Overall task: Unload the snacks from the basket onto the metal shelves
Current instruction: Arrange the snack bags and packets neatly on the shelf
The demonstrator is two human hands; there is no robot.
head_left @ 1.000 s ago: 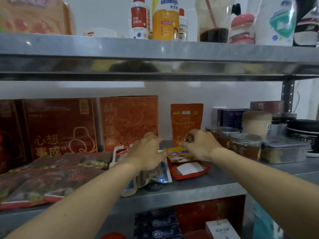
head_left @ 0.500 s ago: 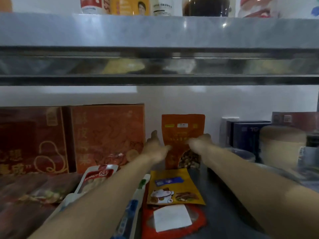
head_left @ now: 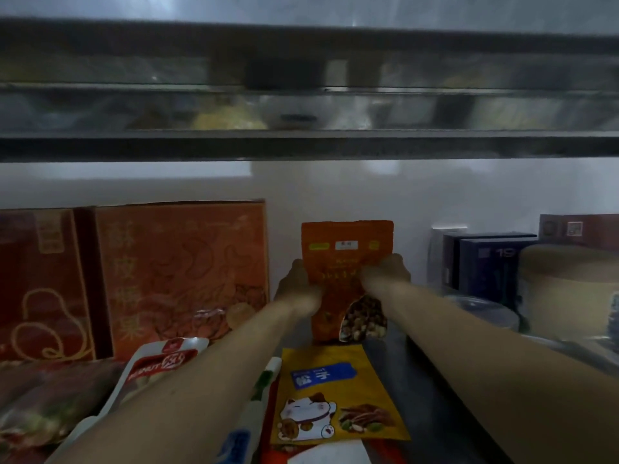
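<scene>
The grey metal shelf [head_left: 407, 380] carries an orange pouch [head_left: 346, 249] standing upright at the back by the wall, with a yellow pouch [head_left: 335, 396] (a cat printed on it) lying flat just in front. To the left stand red boxes [head_left: 181, 272] against the wall, a white peanut packet [head_left: 160, 363] lying before them; to the right are dark blue boxes [head_left: 485, 266] and a tan tub [head_left: 569, 289].

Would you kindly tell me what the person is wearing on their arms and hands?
Nothing visible: the left hand and right hand are ungloved, and the left forearm and right forearm are bare, with no sleeve, watch or bracelet in view.
</scene>
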